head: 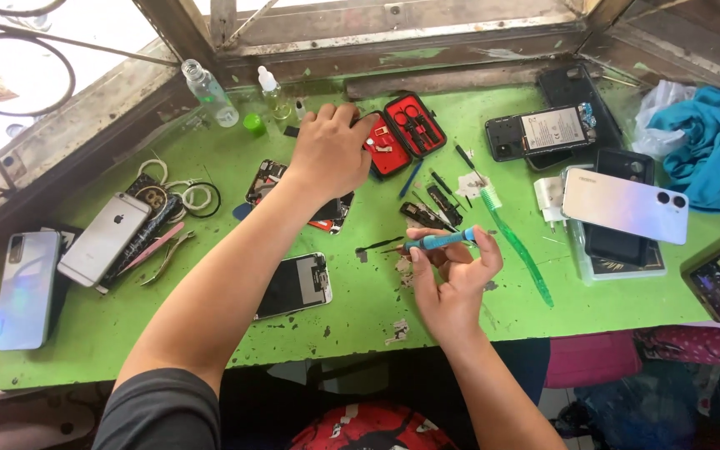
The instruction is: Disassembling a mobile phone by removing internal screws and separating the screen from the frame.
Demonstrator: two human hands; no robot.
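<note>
From the head camera, the right hand (453,279) is closed around a slim blue screwdriver (439,242), thumb and fingers pinching its handle so that it lies nearly level above the green table (360,325), its dark tip pointing left. The handle is bright blue with a lighter end toward the right. The left hand (332,150) reaches farther back and rests with curled fingers on the edge of an open red tool case (402,133), touching it; whether it grips anything inside I cannot tell. The case is hinged open in two red halves with black lining and small metal tools strapped in. Under the left forearm lies an opened phone (295,285) with its dark inside showing. At the table's back edge stand a clear plastic bottle (210,93) and a small dropper bottle (272,90), with a green cap (253,124) beside them. To the right, a phone with its back removed (543,131) shows a pale rectangular battery label, and a pearly phone (625,206) lies on a clear box. A green toothbrush (518,246) lies just right of the screwdriver.
</note>
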